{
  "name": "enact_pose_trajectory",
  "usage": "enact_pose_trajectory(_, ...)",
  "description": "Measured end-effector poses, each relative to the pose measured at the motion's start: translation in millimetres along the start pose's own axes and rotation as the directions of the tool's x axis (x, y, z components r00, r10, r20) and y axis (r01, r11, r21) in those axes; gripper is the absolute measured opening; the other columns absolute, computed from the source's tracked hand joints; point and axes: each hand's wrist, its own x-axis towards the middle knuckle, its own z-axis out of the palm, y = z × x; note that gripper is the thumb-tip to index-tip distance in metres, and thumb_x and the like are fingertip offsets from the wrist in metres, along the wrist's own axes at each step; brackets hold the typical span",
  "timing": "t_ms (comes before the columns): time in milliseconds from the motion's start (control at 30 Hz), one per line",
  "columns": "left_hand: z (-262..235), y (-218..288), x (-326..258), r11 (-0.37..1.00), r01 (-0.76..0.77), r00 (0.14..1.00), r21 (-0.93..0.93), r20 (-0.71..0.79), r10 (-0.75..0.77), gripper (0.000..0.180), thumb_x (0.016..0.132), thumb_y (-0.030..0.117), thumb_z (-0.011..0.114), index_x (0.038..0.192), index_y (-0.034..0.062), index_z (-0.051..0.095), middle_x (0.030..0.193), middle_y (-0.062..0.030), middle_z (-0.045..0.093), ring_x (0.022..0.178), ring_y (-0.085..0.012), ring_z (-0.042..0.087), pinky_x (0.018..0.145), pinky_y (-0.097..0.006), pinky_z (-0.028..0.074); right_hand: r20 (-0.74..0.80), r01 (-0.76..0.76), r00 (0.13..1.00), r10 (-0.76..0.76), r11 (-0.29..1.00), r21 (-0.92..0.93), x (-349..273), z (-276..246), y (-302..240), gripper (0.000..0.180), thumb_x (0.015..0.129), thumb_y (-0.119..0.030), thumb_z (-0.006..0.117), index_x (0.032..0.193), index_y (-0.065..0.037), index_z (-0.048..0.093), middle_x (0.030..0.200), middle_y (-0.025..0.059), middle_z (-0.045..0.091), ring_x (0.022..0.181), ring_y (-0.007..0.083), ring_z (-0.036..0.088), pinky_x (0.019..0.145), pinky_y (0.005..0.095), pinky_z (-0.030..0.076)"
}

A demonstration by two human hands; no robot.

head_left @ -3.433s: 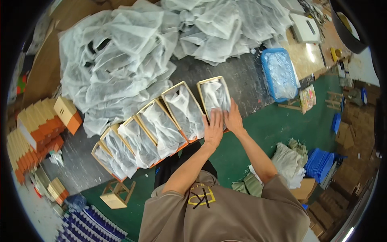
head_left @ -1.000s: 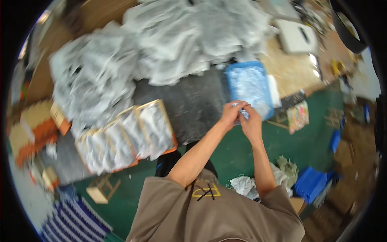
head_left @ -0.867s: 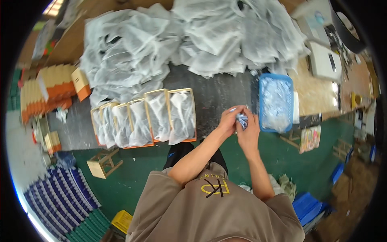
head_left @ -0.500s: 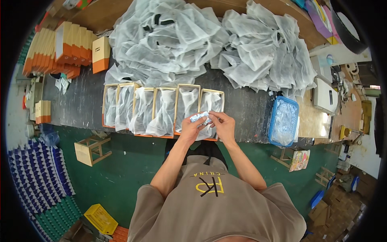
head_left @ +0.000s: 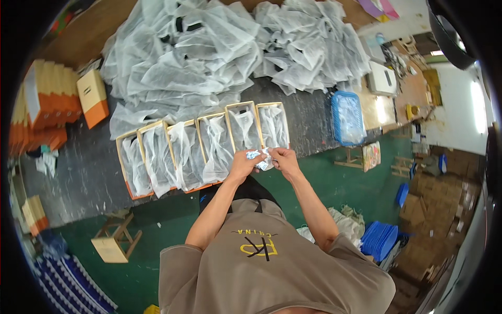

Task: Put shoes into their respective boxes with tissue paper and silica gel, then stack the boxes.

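Observation:
My left hand (head_left: 242,165) is closed around small blue-and-white packets (head_left: 253,155), which look like a little strip or bunch. Right beside it, my right hand (head_left: 285,161) pinches a whitish end of the packets between thumb and fingers. Both hands are close together at the table's front edge, just in front of a row of open boxes. The nearest ones are the rightmost box (head_left: 286,125) and its neighbour. Every box in the row holds something wrapped in translucent white sheeting (head_left: 214,144); the contents beneath are mostly hidden.
Big heaps of white wrapped items (head_left: 183,63) cover the back of the dark table (head_left: 86,186). A blue basket (head_left: 334,119) of clear packets stands to the right. Stacked orange-and-cream boxes (head_left: 52,94) are at the left. A wooden stool (head_left: 111,248) stands below the table.
My view has turned, so the table and boxes now slant and sit farther left. The hands remain together at the packets, and more of the packets' whitish end shows at the right fingers.

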Motion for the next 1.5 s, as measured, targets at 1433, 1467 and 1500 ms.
enact_pose_trajectory(1433, -76, -33, -48, 0.998, -0.052, 0.859, -0.034, -0.511, 0.028, 0.045, 0.095, 0.027, 0.071, 0.12, -0.009, 0.061, 0.086, -0.0166, 0.073, 0.06, -0.0129, 0.062, 0.046, -0.025, 0.044, 0.291, 0.323, 0.929, -0.228, 0.883, -0.34, 42, 100, 27, 0.032, 0.097, -0.02, 0.068, 0.119, 0.002, 0.069, 0.079, 0.0082, 0.071, 0.062, 0.0105, 0.062, 0.054, 0.0263, 0.049)
enact_pose_trajectory(1467, -86, -39, -54, 0.975, -0.083, 0.889, -0.206, -0.457, -0.021, 0.043, 0.097, 0.026, 0.067, 0.121, -0.0095, 0.06, 0.091, -0.0179, 0.073, 0.066, -0.013, 0.063, 0.05, -0.026, 0.046, 0.307, 0.429, 0.898, -0.314, 0.776, -0.462, 44, 107, 31, 0.034, 0.096, -0.021, 0.068, 0.121, 0.002, 0.068, 0.08, 0.009, 0.072, 0.063, 0.0116, 0.062, 0.057, 0.0274, 0.05)
enact_pose_trajectory(1500, -94, -41, -60, 0.923, -0.094, 0.919, -0.374, -0.388, -0.064, 0.042, 0.1, 0.024, 0.064, 0.123, -0.01, 0.058, 0.096, -0.0192, 0.072, 0.072, -0.0131, 0.064, 0.053, -0.027, 0.047, 0.38, 0.457, 0.88, -0.285, 0.725, -0.516, 42, 111, 31, 0.038, 0.095, -0.023, 0.069, 0.124, 0.002, 0.066, 0.088, 0.0096, 0.072, 0.071, 0.0126, 0.065, 0.064, 0.0291, 0.051)
